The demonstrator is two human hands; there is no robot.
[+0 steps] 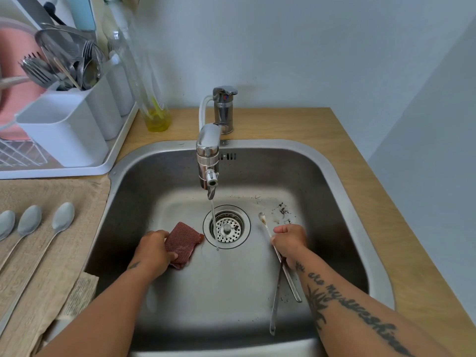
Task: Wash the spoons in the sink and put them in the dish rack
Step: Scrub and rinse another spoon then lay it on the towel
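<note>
My left hand grips a reddish mesh sponge low in the steel sink, left of the drain. My right hand is closed around a long-handled dirty spoon, whose small bowl points toward the back of the sink. A second long utensil handle lies crossed under it on the sink floor; its head is hidden by my hand. Three spoons rest side by side on a beige cloth left of the sink. The white dish rack stands at the back left.
The tap runs a thin stream onto the drain strainer. Dark crumbs dot the sink floor at the back right. The rack's cutlery cup holds forks and spoons. A clear bottle with yellow liquid stands beside it. The wooden counter borders the sink.
</note>
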